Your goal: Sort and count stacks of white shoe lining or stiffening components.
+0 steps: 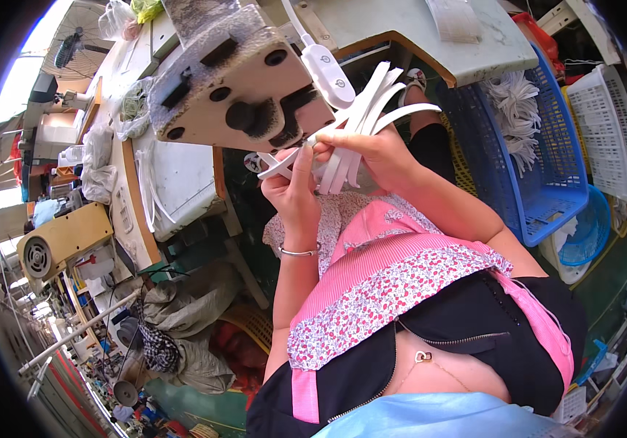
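While the left hand (296, 184) pinches a white strip (275, 172) beside the machine (204, 117), the right hand (382, 157) clasps a bunch (364, 102); work looks partway, with strips (514, 109) in the blue basket (555, 208) perhaps finished.

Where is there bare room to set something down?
Right table, either side of the pale stack; left table, between its loose strips and wooden edge. It's crowded by the machine, where the left hand and right hand hold white strips.
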Tool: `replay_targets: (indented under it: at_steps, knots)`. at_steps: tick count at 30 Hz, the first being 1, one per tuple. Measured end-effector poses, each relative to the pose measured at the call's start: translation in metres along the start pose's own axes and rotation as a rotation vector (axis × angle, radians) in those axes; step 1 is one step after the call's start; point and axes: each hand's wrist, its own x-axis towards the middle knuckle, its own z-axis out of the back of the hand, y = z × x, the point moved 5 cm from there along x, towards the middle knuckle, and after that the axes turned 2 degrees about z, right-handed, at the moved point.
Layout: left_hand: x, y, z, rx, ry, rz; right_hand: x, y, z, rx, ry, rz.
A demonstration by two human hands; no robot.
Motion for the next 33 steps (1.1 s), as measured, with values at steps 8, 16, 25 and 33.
replay_targets:
  at_steps: [8,16,25,33]
  knots:
    - [0.003,-0.017,0.006,0.089,0.005,-0.113,0.003,0.002,0.000,-0.088,0.028,0.019]
    - [0.005,-0.019,0.008,0.098,0.012,-0.057,0.000,0.003,-0.001,-0.075,-0.002,0.021]
    - [0.002,-0.025,0.014,0.059,-0.033,-0.052,0.001,-0.001,-0.005,-0.051,0.025,0.030]
    - [0.001,-0.028,0.025,0.037,-0.060,-0.007,-0.001,0.001,-0.007,-0.026,0.005,0.021]
